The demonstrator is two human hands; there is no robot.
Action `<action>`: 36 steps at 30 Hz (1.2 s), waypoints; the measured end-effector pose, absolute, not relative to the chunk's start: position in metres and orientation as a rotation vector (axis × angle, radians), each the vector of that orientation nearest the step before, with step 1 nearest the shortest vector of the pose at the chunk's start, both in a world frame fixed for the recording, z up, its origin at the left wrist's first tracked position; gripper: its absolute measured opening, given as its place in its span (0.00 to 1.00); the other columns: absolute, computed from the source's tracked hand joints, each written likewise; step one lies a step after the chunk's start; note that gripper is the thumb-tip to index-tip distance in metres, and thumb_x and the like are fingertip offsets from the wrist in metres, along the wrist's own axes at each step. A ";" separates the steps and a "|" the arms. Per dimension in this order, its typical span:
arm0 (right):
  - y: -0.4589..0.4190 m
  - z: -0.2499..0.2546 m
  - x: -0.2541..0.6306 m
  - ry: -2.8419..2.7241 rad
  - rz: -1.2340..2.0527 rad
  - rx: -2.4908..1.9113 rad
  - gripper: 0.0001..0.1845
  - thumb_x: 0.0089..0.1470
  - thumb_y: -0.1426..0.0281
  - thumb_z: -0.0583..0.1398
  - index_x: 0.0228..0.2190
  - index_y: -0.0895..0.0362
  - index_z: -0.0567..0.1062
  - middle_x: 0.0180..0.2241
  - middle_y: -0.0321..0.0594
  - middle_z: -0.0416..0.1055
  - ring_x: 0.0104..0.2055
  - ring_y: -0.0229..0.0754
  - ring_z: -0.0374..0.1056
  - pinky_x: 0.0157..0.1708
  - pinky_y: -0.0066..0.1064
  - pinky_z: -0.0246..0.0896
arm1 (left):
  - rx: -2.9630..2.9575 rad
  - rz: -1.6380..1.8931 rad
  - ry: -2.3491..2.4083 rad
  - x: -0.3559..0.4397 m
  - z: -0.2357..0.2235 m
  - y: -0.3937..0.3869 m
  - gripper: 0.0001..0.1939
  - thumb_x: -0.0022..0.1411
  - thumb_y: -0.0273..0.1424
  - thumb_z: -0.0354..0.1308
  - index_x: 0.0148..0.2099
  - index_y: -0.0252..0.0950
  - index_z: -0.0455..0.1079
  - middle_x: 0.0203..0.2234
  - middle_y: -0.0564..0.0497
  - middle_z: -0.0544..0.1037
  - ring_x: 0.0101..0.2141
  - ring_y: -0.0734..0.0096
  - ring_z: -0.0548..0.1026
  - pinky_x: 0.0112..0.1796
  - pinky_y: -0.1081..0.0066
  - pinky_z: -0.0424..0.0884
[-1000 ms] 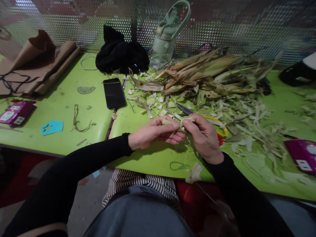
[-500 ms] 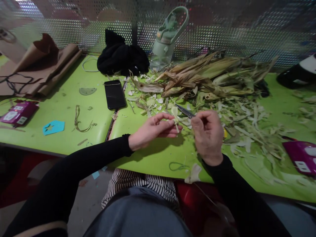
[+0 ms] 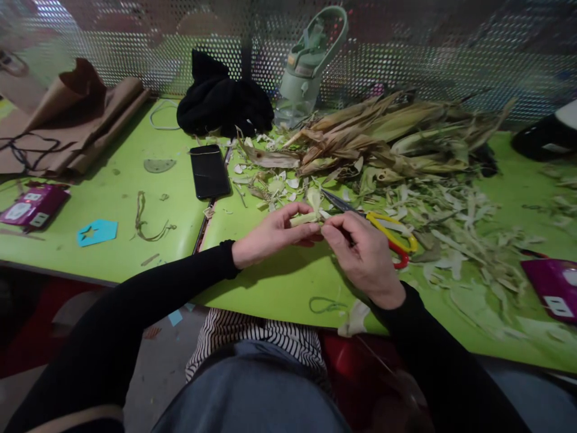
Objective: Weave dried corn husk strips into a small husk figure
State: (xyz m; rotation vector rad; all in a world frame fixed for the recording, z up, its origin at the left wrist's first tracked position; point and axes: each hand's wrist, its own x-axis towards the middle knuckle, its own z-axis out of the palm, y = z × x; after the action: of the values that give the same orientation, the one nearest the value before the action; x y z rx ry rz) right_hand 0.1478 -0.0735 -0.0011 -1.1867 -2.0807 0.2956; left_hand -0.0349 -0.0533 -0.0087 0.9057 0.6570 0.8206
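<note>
Above the green table's front part, my left hand (image 3: 282, 231) pinches a small pale corn husk piece (image 3: 314, 200) between thumb and fingers. It has a rounded, petal-like top and a narrow strip that points left across the fingers. Thumb and index finger of my right hand (image 3: 363, 255) close on the right side of the same husk piece, almost touching the left fingertips. Behind the right hand lie scissors (image 3: 392, 233) with yellow and red handles, their dark blades pointing left. The right hand partly covers them.
A heap of dried corn husks (image 3: 383, 135) and many husk scraps (image 3: 469, 234) spread at right. Further back stand a green bottle (image 3: 300, 81) and a black cloth (image 3: 223, 102). A phone (image 3: 210, 172), blue tag (image 3: 97, 232) and brown paper bag (image 3: 85, 129) lie left.
My right hand has moved left from beside the scissors to the husk piece and now pinches it. The scissors' handles have come into view. My left hand has turned the husk slightly.
</note>
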 end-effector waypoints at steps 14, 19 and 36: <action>-0.078 -0.004 0.141 -2.104 0.320 -1.132 0.10 0.63 0.69 0.57 0.28 0.53 0.70 0.26 0.37 0.70 0.28 0.39 0.65 0.29 0.32 0.59 | 0.760 0.938 0.610 -0.028 -0.011 -0.057 0.14 0.56 0.27 0.68 0.43 0.33 0.68 0.31 0.55 0.78 0.33 0.78 0.76 0.42 0.72 0.70; -0.083 -0.009 0.137 -2.206 0.199 -1.069 0.15 0.60 0.73 0.57 0.22 0.53 0.65 0.21 0.33 0.62 0.23 0.37 0.58 0.25 0.32 0.53 | 0.726 0.965 0.600 -0.025 -0.013 -0.061 0.14 0.56 0.27 0.68 0.43 0.33 0.69 0.30 0.55 0.80 0.31 0.77 0.76 0.40 0.73 0.71; -0.073 0.005 0.152 -1.951 0.904 -1.177 0.17 0.66 0.59 0.54 0.30 0.54 0.73 0.25 0.35 0.70 0.26 0.37 0.62 0.26 0.31 0.57 | 0.861 0.780 0.643 -0.038 -0.010 -0.050 0.17 0.59 0.31 0.66 0.49 0.32 0.72 0.29 0.52 0.81 0.31 0.77 0.76 0.39 0.72 0.70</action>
State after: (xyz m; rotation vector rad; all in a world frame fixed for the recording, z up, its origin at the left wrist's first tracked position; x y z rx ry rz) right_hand 0.1525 -0.0733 0.0051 -1.1767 -1.9506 0.9045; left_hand -0.0384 -0.0502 -0.0102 0.8610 0.6433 0.7796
